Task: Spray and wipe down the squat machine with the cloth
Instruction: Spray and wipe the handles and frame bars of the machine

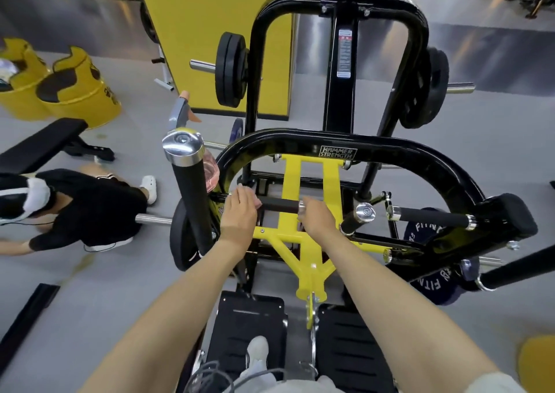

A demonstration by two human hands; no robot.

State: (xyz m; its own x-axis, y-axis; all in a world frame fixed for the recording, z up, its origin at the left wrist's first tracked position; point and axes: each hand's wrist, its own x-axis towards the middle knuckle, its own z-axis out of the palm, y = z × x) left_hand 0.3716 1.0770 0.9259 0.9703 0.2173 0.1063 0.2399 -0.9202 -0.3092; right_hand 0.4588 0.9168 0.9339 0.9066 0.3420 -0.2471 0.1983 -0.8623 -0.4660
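Left hand: palm down, fingers curled over the cloth and gripping it round the left end of the grip.
Cloth: pink and mostly hidden under the left hand. A small fold shows at the fingertips, against the grip.
Right hand: fingers closed round the grip's chrome right end.
Grip: short black horizontal bar, low inside the machine. Its bare middle shows between the two hands, and it crosses over the yellow frame in this view.
Machine: black tube arch with a "Hammer Strength" label, curving round beyond both hands. A taller black hoop stands behind it.
Bottle: pink translucent body just left of the arch, partly behind the post. Its grey head with an orange nozzle shows above the post's cap. What holds the bottle there cannot be told.
Post: black, tilted, with a chrome cap, just left of the left hand.
Plates: black, on chrome horns at both sides of the hoop.
Footplates: black and ribbed, at the bottom of the view, with a white shoe on the left one.
Person: in black, crouched on the grey floor at left, near a black bench.
Drums: two, yellow, at far left.
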